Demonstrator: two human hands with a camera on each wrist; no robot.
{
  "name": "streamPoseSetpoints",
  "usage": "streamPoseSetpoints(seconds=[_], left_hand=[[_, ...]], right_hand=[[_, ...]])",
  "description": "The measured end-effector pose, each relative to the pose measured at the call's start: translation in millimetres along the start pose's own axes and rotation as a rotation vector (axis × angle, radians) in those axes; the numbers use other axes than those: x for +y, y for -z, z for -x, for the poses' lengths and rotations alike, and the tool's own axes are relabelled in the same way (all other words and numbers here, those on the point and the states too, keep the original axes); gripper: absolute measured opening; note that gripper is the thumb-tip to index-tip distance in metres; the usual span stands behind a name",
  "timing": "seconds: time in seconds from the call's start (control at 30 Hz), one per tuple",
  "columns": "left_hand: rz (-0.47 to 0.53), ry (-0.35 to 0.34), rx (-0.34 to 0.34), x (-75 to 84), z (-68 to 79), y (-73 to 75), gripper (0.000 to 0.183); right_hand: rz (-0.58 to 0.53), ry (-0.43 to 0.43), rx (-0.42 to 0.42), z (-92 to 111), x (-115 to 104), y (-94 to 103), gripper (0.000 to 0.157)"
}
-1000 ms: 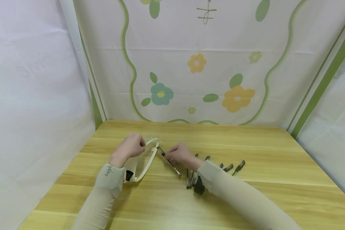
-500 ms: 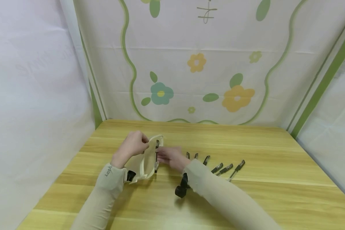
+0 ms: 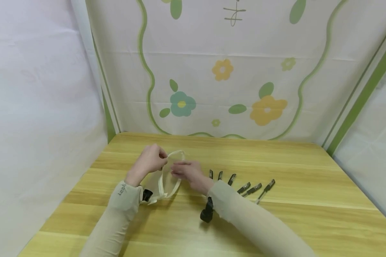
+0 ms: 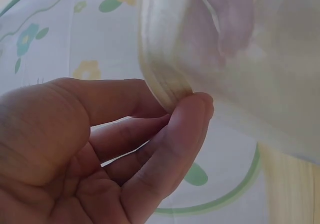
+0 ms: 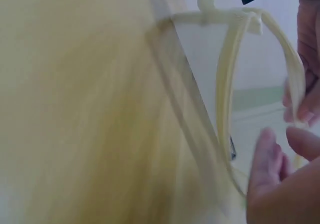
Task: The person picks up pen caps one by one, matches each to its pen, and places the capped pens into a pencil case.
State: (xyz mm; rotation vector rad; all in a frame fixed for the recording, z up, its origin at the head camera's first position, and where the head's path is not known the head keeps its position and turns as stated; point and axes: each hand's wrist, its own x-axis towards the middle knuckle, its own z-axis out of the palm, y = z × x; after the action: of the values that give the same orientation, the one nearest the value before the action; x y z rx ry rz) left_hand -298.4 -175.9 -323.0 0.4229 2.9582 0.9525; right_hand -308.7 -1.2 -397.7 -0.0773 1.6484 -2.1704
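Note:
A translucent pouch with a cream zip edge [image 3: 161, 184] stands with its mouth spread, tilted toward the right. My left hand [image 3: 147, 162] pinches the zip edge between thumb and fingers, which shows closely in the left wrist view beside the pouch's sheer side [image 4: 280, 88]. My right hand [image 3: 193, 175] reaches into the mouth of the pouch, its fingers fairly straight and apart from the thumb. No object shows between those fingers in the right wrist view. A small dark end of what looks like a pen [image 5: 232, 149] shows by the zip edge; most of it is hidden.
Several black-gripped pens lie fanned out on the wooden table [image 3: 276, 228], among them the rightmost pen [image 3: 265, 190]. My right forearm covers part of them. A black wrist camera [image 3: 207, 211] hangs under the right wrist. A flowered cloth wall [image 3: 199, 46] rises behind the table.
My right hand has carried a pen left and up to the pouch's mouth and let it go. The pen has dropped out of the head view. My left hand keeps its pinch, the mouth wider.

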Motion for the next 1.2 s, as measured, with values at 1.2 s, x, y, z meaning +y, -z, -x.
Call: streamPoseSetpoints(seconds=[1.2], left_hand=[[0.023,0.013,-0.019,-3.4,-1.0,0.6,0.037]], right_hand=[[0.814,0.037,0.002,52.9,-46.1,117.3,0.055]])
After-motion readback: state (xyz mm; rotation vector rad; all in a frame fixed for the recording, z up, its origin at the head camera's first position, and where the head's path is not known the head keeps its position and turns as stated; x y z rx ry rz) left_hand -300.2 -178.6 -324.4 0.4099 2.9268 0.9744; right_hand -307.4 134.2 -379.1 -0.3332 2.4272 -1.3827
